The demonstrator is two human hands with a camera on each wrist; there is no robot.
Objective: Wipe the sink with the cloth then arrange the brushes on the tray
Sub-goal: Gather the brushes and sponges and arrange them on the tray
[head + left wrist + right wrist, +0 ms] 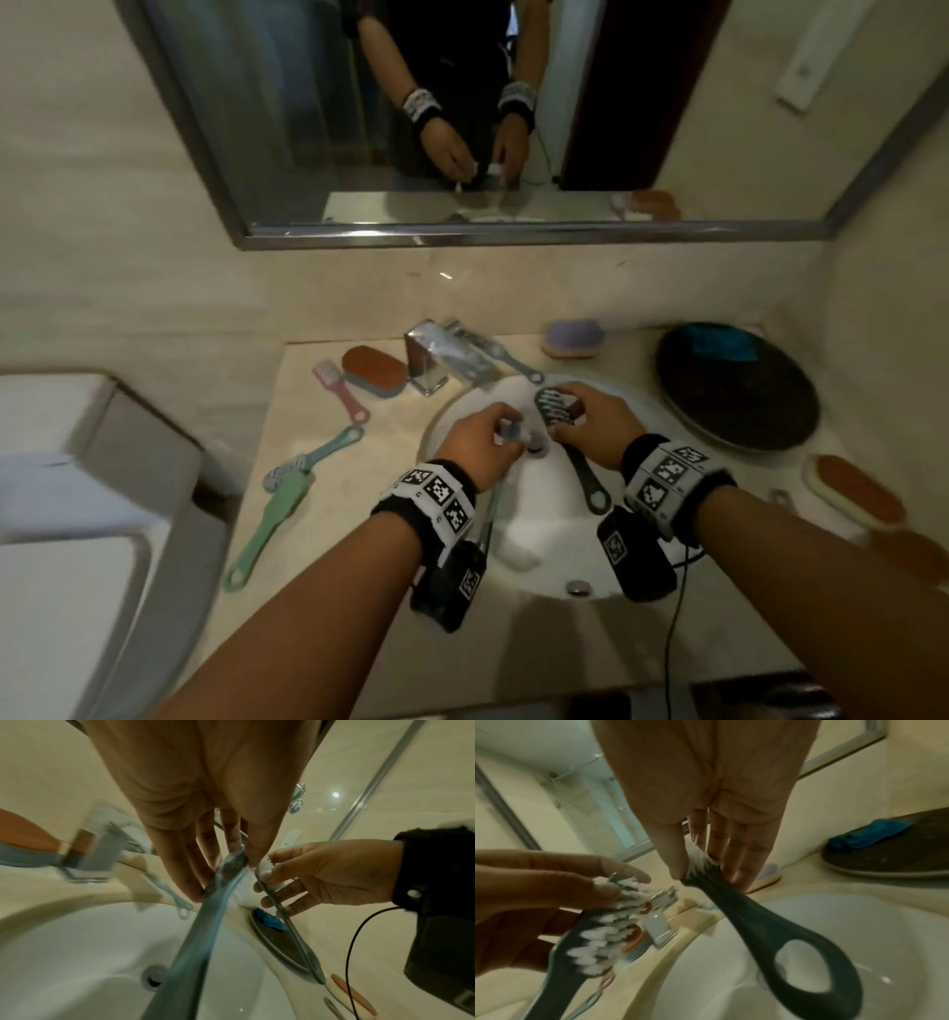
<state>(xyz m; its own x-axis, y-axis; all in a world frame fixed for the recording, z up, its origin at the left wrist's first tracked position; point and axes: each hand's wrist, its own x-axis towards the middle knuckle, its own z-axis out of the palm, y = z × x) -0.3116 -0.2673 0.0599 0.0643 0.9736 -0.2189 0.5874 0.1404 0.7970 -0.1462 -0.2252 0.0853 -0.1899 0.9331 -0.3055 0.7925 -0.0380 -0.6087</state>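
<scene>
Both hands hover over the white sink (544,519). My left hand (500,434) pinches the bristle head of a blue-grey brush (205,923), and its handle points back under the wrist. My right hand (562,413) grips the head of a dark grey brush (583,465), whose looped handle (805,971) hangs over the basin. The two brush heads are close together. The dark round tray (744,406) lies right of the sink with the blue cloth (719,342) on its far edge.
Left of the sink lie a pink brush (341,393), a teal brush (321,455), a green brush (267,529) and a brown scrub brush (375,372). Another brush (513,362) lies by the faucet (436,360). A purple scrubber (572,336) and a brown one (855,488) sit to the right.
</scene>
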